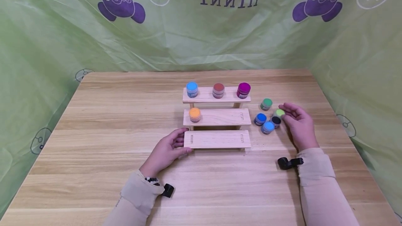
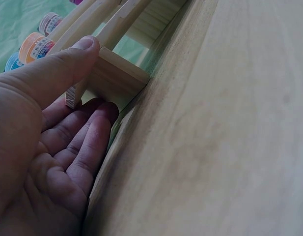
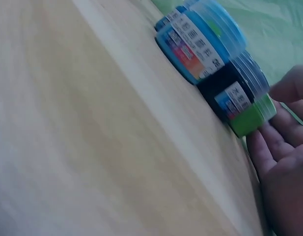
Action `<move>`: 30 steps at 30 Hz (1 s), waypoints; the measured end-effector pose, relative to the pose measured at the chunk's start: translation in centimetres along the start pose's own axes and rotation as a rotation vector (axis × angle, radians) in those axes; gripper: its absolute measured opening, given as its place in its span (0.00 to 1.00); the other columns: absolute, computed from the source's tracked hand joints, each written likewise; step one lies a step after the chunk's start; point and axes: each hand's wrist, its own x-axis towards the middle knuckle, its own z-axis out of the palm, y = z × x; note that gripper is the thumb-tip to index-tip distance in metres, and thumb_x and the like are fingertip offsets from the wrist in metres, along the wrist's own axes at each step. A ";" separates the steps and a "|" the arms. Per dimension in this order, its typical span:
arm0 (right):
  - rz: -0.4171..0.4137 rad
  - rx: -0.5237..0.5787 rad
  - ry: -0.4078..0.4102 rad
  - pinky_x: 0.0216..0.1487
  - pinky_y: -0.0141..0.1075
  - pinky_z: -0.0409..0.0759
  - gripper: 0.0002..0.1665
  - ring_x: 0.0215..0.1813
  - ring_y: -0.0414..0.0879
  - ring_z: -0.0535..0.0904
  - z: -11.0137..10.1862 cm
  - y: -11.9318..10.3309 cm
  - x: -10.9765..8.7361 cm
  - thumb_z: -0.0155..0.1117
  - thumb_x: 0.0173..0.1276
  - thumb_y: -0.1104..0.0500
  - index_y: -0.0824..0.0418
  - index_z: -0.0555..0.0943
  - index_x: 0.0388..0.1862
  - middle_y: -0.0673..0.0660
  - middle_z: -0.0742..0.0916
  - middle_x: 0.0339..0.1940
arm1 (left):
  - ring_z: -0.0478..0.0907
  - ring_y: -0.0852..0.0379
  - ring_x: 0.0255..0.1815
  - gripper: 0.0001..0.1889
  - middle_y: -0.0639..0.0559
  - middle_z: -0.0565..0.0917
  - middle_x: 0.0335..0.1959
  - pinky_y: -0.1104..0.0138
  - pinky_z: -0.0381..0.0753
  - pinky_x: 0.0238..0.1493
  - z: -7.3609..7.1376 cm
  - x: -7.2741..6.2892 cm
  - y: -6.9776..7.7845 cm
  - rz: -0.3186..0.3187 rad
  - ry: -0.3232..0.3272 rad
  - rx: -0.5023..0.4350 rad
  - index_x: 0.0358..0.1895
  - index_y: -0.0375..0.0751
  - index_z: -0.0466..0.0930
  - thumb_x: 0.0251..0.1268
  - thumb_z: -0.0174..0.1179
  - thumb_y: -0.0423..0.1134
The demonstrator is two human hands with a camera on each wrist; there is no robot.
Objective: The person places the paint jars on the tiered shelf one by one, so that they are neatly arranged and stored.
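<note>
My left hand (image 1: 164, 151) holds the left end of the lowest step of a three-step wooden stand (image 1: 216, 139). Its thumb lies along the step's front edge, with the fingers curled at the end, as the left wrist view shows. At the right, my right hand (image 1: 299, 125) pinches a light green paint jar (image 1: 279, 113) between thumb and fingers. In the right wrist view that jar (image 3: 249, 120) stands low at the table, partly behind a black paint jar (image 3: 232, 93). A light blue paint jar (image 1: 267, 127) is beside the black one.
Light blue (image 1: 192, 90), brownish-red (image 1: 218, 90) and purple (image 1: 243, 90) jars stand on the top step. An orange jar (image 1: 194, 114) is at the left of the middle step. Dark blue (image 1: 260, 119) and green (image 1: 266, 104) jars stand on the table (image 1: 125, 114), right of the stand.
</note>
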 end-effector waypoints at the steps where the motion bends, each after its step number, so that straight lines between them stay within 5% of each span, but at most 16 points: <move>1: 0.004 -0.004 -0.017 0.55 0.18 0.76 0.29 0.58 0.38 0.77 -0.2 0.0 0.0 0.59 0.67 0.77 0.71 0.71 0.68 0.46 0.86 0.52 | 0.82 0.47 0.53 0.38 0.39 0.80 0.55 0.65 0.83 0.56 0.0 0.0 0.0 -0.002 0.002 -0.001 0.71 0.35 0.68 0.56 0.75 0.33; 9: 0.035 -0.080 -0.125 0.55 0.17 0.75 0.31 0.58 0.37 0.76 -1.2 -0.1 0.3 0.60 0.69 0.74 0.71 0.67 0.71 0.42 0.84 0.54 | 0.82 0.47 0.53 0.38 0.38 0.80 0.55 0.63 0.83 0.57 0.0 0.1 -0.2 0.004 -0.003 0.015 0.71 0.34 0.67 0.57 0.74 0.33; 16: 0.037 -0.335 -0.198 0.59 0.19 0.74 0.34 0.61 0.34 0.74 -1.5 -0.2 0.7 0.61 0.71 0.72 0.70 0.64 0.74 0.62 0.77 0.69 | 0.82 0.48 0.53 0.38 0.40 0.80 0.55 0.65 0.83 0.56 -0.1 0.0 0.0 -0.006 0.001 0.018 0.71 0.36 0.68 0.57 0.75 0.33; 20: 0.037 -0.401 -0.210 0.58 0.18 0.74 0.34 0.60 0.32 0.74 -1.6 -0.2 0.8 0.62 0.72 0.69 0.68 0.65 0.74 0.67 0.75 0.70 | 0.82 0.47 0.53 0.38 0.39 0.80 0.55 0.65 0.83 0.56 0.0 0.0 0.0 0.000 -0.001 0.009 0.71 0.36 0.68 0.57 0.74 0.34; 26: 0.052 -0.384 -0.194 0.58 0.19 0.74 0.34 0.59 0.30 0.74 -1.6 0.0 0.9 0.62 0.72 0.69 0.68 0.64 0.75 0.65 0.75 0.70 | 0.82 0.47 0.54 0.38 0.39 0.80 0.56 0.65 0.83 0.56 0.0 0.0 0.1 -0.007 -0.001 0.007 0.71 0.37 0.68 0.56 0.75 0.34; 30: 0.044 -0.299 -0.169 0.56 0.18 0.75 0.34 0.57 0.30 0.75 -1.7 0.0 0.8 0.63 0.71 0.69 0.69 0.65 0.74 0.55 0.80 0.65 | 0.82 0.47 0.54 0.38 0.39 0.80 0.55 0.65 0.83 0.56 0.0 0.1 0.0 -0.009 -0.003 0.006 0.71 0.37 0.68 0.57 0.75 0.34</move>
